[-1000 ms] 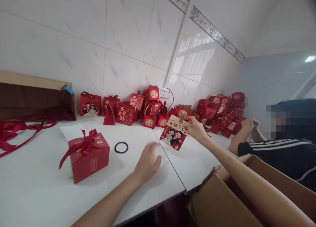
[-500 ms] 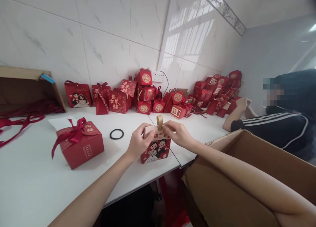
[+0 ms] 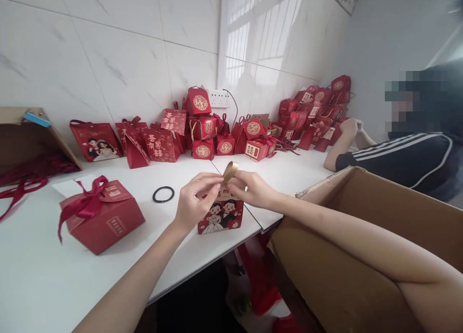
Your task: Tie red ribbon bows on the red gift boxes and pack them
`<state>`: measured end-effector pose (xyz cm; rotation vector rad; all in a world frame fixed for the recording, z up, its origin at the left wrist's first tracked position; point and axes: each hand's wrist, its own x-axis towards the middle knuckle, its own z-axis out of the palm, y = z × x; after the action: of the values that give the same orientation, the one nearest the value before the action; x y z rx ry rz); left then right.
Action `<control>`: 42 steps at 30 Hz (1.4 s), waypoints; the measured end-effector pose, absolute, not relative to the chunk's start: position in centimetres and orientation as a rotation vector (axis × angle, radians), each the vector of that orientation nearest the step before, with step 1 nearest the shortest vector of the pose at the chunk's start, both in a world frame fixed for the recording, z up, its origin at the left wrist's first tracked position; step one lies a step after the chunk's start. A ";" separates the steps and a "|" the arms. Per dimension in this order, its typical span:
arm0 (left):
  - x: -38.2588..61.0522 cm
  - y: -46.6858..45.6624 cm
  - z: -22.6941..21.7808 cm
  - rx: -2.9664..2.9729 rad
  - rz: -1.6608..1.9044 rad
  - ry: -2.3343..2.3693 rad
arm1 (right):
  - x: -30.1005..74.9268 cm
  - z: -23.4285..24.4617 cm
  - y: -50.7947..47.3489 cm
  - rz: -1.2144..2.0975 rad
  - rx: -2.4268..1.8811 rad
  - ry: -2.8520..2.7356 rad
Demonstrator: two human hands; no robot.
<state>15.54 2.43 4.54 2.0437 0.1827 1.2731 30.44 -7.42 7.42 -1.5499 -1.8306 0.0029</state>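
A small red gift box (image 3: pixel 224 219) with a cartoon bride and groom stands upright near the table's front edge. From its top rises a gold ribbon loop (image 3: pixel 231 170). My left hand (image 3: pixel 194 198) pinches the base of that ribbon from the left, fingertips together. On the other side my right hand (image 3: pixel 257 190) has its thumb and fingers closed on the ribbon too, just over the box's top, which my fingers partly hide. Left of my hands lie a black ring (image 3: pixel 163 194) and a larger red box with a bow (image 3: pixel 108 222).
Many red gift boxes (image 3: pixel 202 125) line the wall. A large open cardboard box (image 3: pixel 325 256) stands against the table at right, and another carton (image 3: pixel 25 116) lies at far left. A co-worker in a striped sleeve (image 3: pixel 390 152) sits at the right. A power strip (image 3: pixel 219 99) is on the wall.
Both hands have moved from the box's upper corners up to the gold ribbon and closed on it. The loop now leans to the right. The view has shifted slightly.
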 end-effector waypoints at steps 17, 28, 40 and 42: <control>15.5 2.8 4.5 2.120 1.395 0.106 | 30.1 7.5 -7.1 0.056 -1.455 -1.821; 15.7 2.5 4.1 2.038 1.343 0.145 | 30.0 7.9 -7.2 0.151 -1.519 -1.738; 15.7 2.6 4.2 2.028 1.288 0.174 | 29.9 8.1 -7.1 0.238 -1.550 -1.686; 15.8 2.6 4.2 2.013 1.280 0.169 | 30.0 8.1 -7.1 0.283 -1.546 -1.680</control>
<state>15.76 2.62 4.16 2.0134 0.1685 1.2795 30.00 -7.15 8.14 -1.5461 -1.6798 0.2830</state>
